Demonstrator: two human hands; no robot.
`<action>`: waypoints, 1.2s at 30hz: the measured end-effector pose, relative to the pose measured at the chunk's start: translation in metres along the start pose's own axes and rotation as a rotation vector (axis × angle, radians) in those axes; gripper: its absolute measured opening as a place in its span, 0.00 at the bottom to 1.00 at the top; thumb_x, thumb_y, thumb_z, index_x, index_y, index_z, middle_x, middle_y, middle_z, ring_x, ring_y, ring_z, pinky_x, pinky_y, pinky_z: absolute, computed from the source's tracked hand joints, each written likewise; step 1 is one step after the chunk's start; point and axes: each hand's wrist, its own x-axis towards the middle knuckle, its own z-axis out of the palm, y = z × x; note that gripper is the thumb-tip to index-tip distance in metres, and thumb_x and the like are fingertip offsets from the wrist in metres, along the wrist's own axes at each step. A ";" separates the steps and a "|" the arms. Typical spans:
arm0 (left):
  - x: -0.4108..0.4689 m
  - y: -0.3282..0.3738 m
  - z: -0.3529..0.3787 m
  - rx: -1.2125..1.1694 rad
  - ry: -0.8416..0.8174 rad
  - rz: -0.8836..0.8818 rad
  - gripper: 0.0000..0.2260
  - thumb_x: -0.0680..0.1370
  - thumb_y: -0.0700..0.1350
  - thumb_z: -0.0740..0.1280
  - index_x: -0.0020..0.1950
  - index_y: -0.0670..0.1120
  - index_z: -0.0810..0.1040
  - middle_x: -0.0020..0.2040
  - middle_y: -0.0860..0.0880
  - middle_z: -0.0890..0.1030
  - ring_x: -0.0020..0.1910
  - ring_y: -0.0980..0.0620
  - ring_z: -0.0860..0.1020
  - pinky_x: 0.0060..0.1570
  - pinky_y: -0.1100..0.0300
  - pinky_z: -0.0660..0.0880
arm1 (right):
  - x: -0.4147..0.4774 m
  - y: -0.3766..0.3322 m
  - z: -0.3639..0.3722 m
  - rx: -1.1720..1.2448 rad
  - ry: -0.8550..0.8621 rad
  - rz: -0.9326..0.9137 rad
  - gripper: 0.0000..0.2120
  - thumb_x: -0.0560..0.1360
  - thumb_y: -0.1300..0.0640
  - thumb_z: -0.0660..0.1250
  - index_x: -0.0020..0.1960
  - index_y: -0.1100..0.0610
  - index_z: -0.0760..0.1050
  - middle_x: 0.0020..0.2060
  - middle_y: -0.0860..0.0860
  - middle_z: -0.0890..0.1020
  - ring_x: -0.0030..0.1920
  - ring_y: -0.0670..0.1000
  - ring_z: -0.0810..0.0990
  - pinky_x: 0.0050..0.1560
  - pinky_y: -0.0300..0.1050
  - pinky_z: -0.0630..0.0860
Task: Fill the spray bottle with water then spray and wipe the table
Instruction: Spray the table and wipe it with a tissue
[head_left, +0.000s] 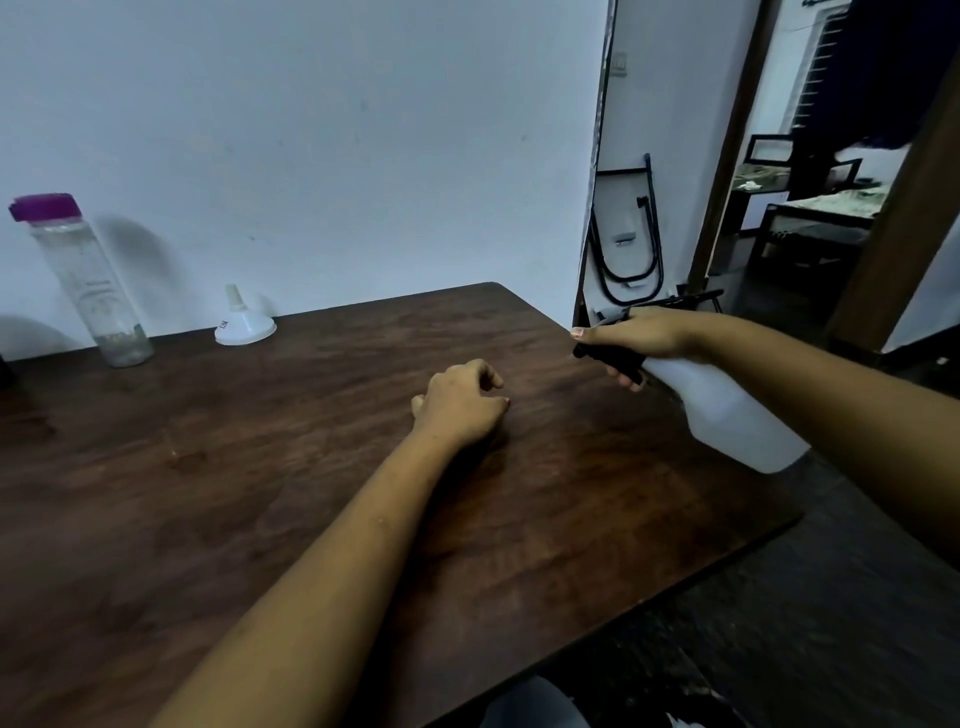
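Note:
My right hand (641, 338) grips the black head of a white spray bottle (737, 415), held tilted over the right edge of the dark wooden table (260, 493) with its nozzle pointing left. My left hand (462, 402) rests on the table near the middle, fingers loosely curled with nothing in them. A clear water bottle (88, 286) with a purple cap stands at the back left against the wall. A white funnel (244, 325) sits upside down beside it on the table. No cloth is visible.
A pale wall runs behind the table. Past the table's right edge are a dark floor, a folded black metal frame (634, 234) leaning on a wall, and a doorway into another room with furniture.

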 end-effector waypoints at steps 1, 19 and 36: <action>-0.001 0.000 0.000 0.000 -0.002 -0.003 0.04 0.76 0.51 0.66 0.49 0.55 0.73 0.62 0.52 0.76 0.65 0.48 0.70 0.66 0.45 0.62 | 0.001 -0.001 0.001 -0.017 0.010 0.004 0.18 0.77 0.39 0.58 0.43 0.52 0.76 0.37 0.56 0.77 0.33 0.51 0.78 0.35 0.43 0.78; -0.005 0.011 0.002 -0.004 -0.019 -0.009 0.04 0.76 0.51 0.66 0.49 0.55 0.73 0.62 0.52 0.75 0.66 0.47 0.69 0.68 0.41 0.60 | 0.002 -0.006 0.002 0.043 0.156 0.042 0.22 0.74 0.38 0.63 0.41 0.58 0.76 0.38 0.59 0.80 0.33 0.54 0.80 0.36 0.46 0.80; -0.012 0.029 0.005 -0.037 -0.013 0.003 0.04 0.75 0.51 0.67 0.48 0.56 0.73 0.59 0.53 0.76 0.64 0.48 0.70 0.67 0.43 0.60 | -0.008 -0.012 0.005 0.052 0.191 -0.031 0.20 0.73 0.39 0.66 0.42 0.56 0.79 0.38 0.59 0.82 0.25 0.49 0.80 0.36 0.44 0.81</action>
